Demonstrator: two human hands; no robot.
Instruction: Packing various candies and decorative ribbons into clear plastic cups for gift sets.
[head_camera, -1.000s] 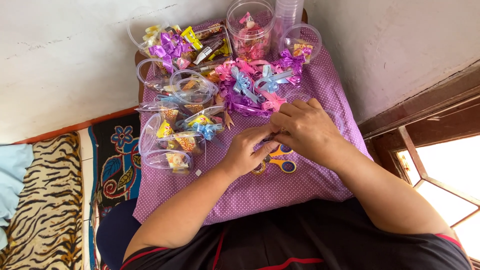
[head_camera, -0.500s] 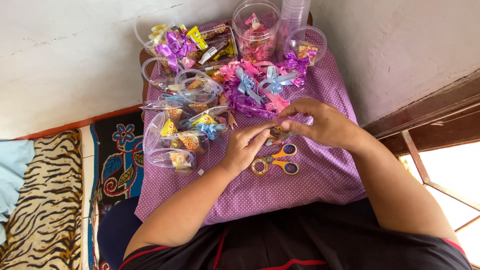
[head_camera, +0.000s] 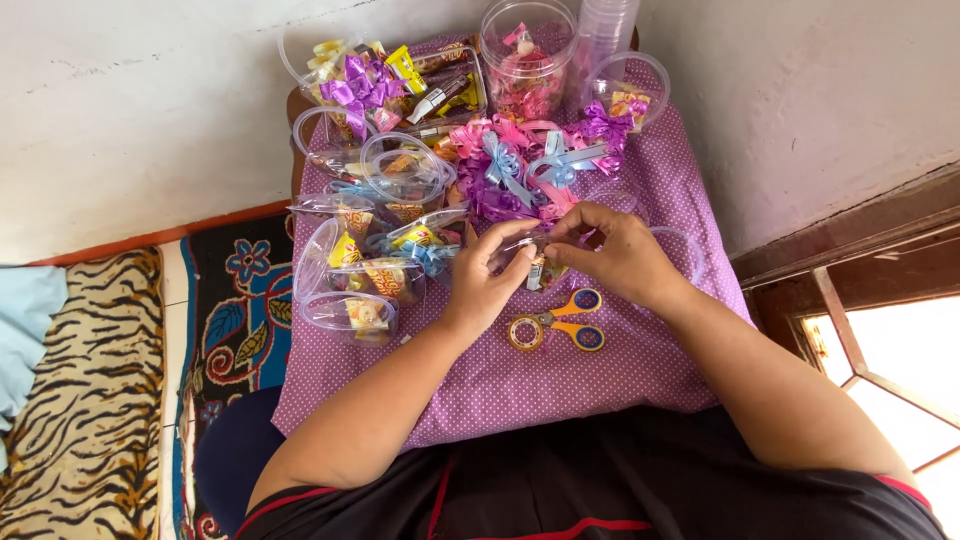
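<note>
Both forearms reach in from the lower edge and meet over the middle of the desk (head_camera: 640, 370), which is covered by a purple dotted cloth. The left hand (head_camera: 487, 285) is turned palm-inward, its fingers curled and its thumb and forefinger pressed together on the left end of a small clear packet (head_camera: 537, 265) with a bit of printed wrapper showing inside. The right hand (head_camera: 612, 255) lies knuckles-up, its fingertips closed on the right end of the same packet, so the packet sits between the two grips, held just above the cloth.

One pair of scissors (head_camera: 556, 325) with yellow and orange handles lies flat on the cloth just below the hands, touching neither. Beyond the fingers is a heap of ribbon bows (head_camera: 520, 165) in pink, blue and purple, too tangled to count. To the left lie several clear plastic cups (head_camera: 345, 300) on their sides with wrapped sweets inside; the number is not clear. One round clear jar (head_camera: 527, 55) stands at the far edge, and beside it one stack of empty cups (head_camera: 605, 25).
</note>
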